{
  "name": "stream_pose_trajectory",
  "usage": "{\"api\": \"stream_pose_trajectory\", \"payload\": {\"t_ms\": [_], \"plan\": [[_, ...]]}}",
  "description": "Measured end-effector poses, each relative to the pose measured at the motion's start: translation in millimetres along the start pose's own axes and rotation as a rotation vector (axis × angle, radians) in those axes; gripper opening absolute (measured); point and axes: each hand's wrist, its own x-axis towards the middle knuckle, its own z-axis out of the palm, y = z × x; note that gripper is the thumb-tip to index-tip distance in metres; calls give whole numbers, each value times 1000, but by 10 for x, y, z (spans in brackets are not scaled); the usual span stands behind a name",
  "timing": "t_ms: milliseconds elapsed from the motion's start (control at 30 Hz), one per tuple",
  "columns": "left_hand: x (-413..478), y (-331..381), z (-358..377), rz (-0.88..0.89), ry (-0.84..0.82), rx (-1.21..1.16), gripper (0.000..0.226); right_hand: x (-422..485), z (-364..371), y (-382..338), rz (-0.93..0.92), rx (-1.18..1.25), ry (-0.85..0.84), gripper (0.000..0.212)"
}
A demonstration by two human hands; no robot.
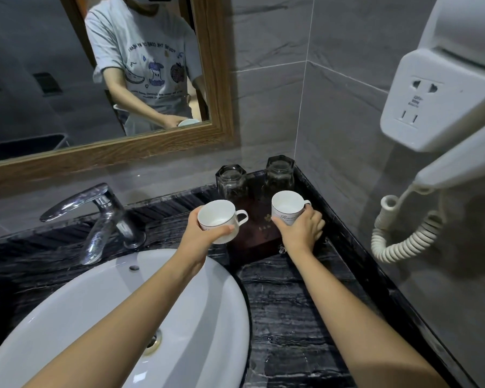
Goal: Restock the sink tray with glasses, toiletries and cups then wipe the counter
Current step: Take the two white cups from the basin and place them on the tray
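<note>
A dark wooden tray (254, 247) sits in the counter's back right corner. Two clear glasses stand upside down at its rear, one on the left (230, 182) and one on the right (280, 173). My left hand (199, 233) holds a white cup (219, 219) just over the tray's left edge, handle pointing right. My right hand (301, 229) grips a second white cup (287, 207) with script lettering over the tray's right side; whether it rests on the tray is unclear.
A white basin (101, 326) with a chrome faucet (101, 217) lies left of the tray. Black marble counter (286, 317) runs along the right wall. A wall hair dryer (445, 107) with a coiled cord (403, 236) hangs above it. A wood-framed mirror (213, 79) is behind.
</note>
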Motion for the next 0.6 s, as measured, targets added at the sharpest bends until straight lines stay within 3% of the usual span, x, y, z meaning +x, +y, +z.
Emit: {"api": "stream_pose_trajectory", "payload": {"t_ms": [200, 600], "plan": [[147, -116, 220, 12, 57, 114, 81, 113, 33, 9, -9, -7, 19, 82], [463, -328, 417, 50, 167, 299, 76, 282, 31, 55, -82, 36, -29, 83]]}}
